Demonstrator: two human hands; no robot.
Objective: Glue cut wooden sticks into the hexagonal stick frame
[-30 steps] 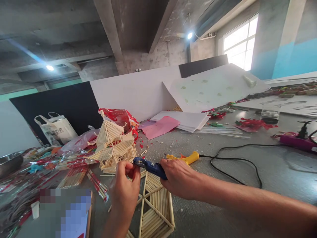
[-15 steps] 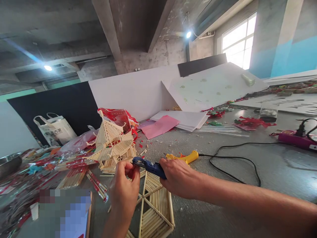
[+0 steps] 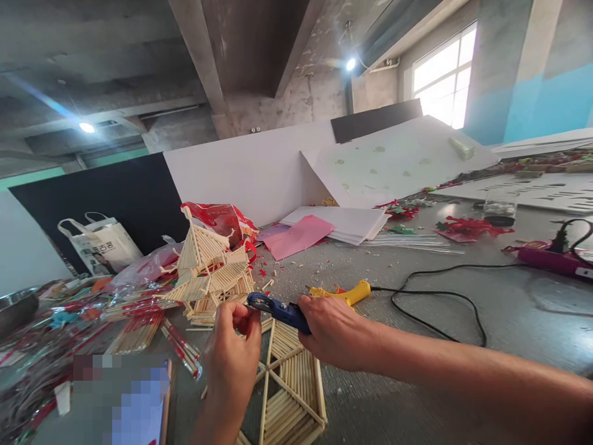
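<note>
My right hand (image 3: 331, 330) is wrapped round a dark blue hand cutter (image 3: 280, 314), its head pointing left. At that head, my left hand (image 3: 234, 355) is closed in a pinch; anything between the fingertips is too small or hidden to name. Below both hands lies a flat polygonal panel of wooden sticks (image 3: 291, 402), split by crossing spokes, partly covered by my left hand. Just behind my right hand rests a yellow glue gun (image 3: 359, 293). A tiered stick model with a pointed roof (image 3: 204, 247) stands beyond my left hand.
Bagged sticks (image 3: 180, 349) and plastic wrappers crowd the left, by a metal bowl (image 3: 18, 309) and a blurred-out screen (image 3: 125, 402). A black cord (image 3: 445, 293) runs right to a purple power strip (image 3: 546, 256). Pink paper (image 3: 301, 238) and white boards (image 3: 356, 225) lie behind.
The view has shifted very slightly. Both hands and the cutter keep nearly the same position.
</note>
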